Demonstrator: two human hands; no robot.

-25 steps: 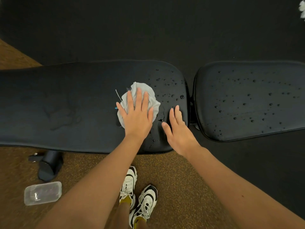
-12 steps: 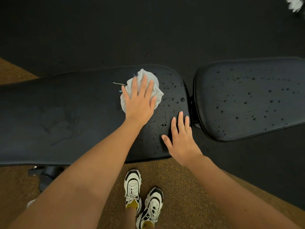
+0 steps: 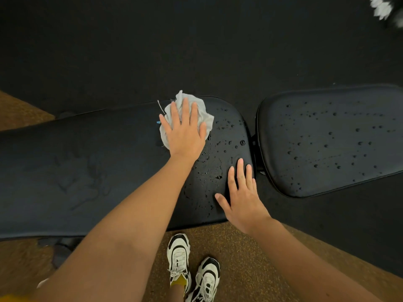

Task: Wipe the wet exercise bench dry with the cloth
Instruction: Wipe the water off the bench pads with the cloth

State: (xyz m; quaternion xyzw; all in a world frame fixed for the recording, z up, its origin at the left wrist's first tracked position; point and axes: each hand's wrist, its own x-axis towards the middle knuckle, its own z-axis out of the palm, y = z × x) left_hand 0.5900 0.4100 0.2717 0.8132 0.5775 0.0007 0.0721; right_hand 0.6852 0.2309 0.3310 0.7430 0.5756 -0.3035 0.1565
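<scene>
Wiping: head view, the left hand (image 3: 185, 131) lies flat, fingers spread, pressing the cloth (image 3: 197, 110) onto the far edge of the long pad (image 3: 87, 162), likely so the whole palm drives it.
Bracing: the right hand (image 3: 242, 197) rests flat and empty, fingers apart, on the pad's near right corner, probably for steadying the lean.
Wet areas: droplets (image 3: 231, 140) sit between the hands; the seat pad (image 3: 327, 140) is beaded throughout.
Hidden: most of the cloth lies under the palm; a blurred white object (image 3: 383, 7) at top right is cut off; the bench frame (image 3: 63, 249) is too dark to read.
</scene>
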